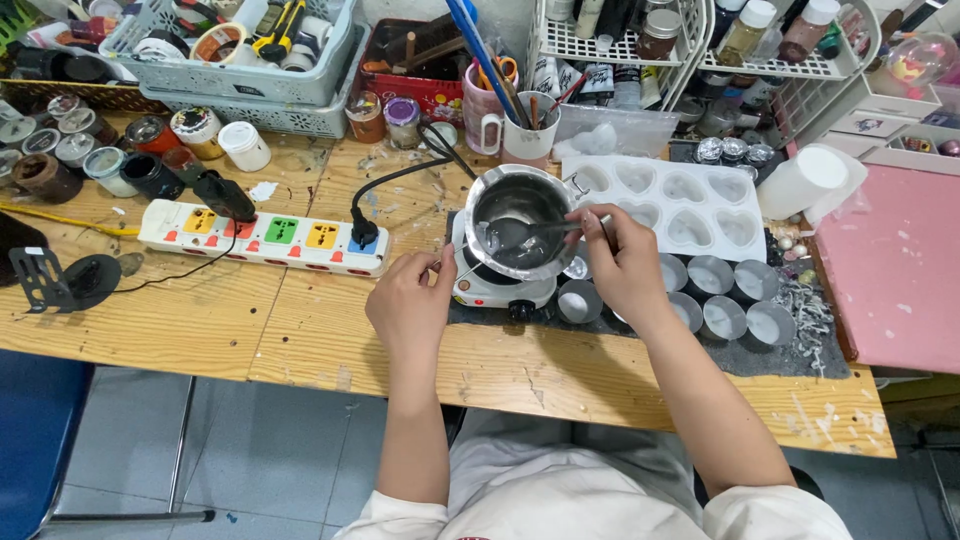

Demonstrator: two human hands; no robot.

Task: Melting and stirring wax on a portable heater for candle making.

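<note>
My right hand [622, 262] has its fingers pinched on a spoon [535, 233] in the steel pot [515, 220] on the small hotplate [492, 287]; left hand [410, 308] curls beside it, holding what I cannot tell. I judge the pot rigid, hot, sloshy (grip its handle only).

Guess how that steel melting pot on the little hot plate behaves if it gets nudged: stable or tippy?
The steel pot looks wider than the small hot plate under it, so it is probably tippy. Its polished wall likely slides easily. It holds grey liquid that would slosh. The right hand holds a spoon in it; the left hand rests beside the plate.
</note>
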